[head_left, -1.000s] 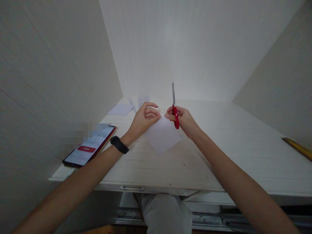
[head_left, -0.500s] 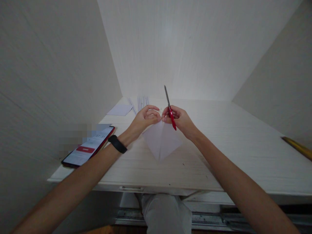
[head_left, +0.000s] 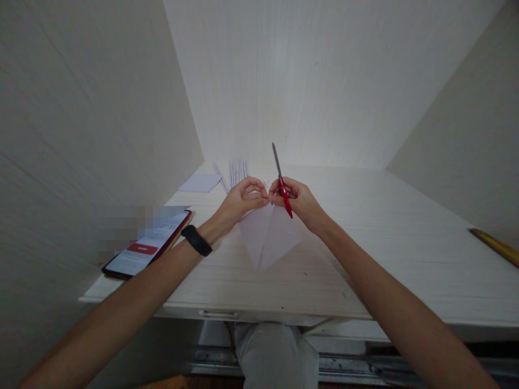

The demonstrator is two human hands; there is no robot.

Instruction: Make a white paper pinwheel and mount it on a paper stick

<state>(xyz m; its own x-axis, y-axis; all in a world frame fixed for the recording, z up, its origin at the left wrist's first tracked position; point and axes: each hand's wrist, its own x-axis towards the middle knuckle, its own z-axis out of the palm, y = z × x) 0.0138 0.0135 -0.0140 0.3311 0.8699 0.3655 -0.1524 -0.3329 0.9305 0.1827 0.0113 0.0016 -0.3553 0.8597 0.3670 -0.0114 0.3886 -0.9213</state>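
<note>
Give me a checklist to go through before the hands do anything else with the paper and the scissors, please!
1. Left hand at the paper's top corner: ok, fingertips pinching there.
2. Right hand keeping hold of the scissors: ok, red handle in the hand.
3. Blades pointing away from the body: ok.
4. Blades fully closed: cannot tell, they show edge-on.
5. Paper free of creases: not ok, a fold-like line runs down it.
6. Phone apart from the paper: ok, off to the left.

Creased white paper (head_left: 275, 237) just beside red-handled scissors (head_left: 283, 186), blades forward.
</note>
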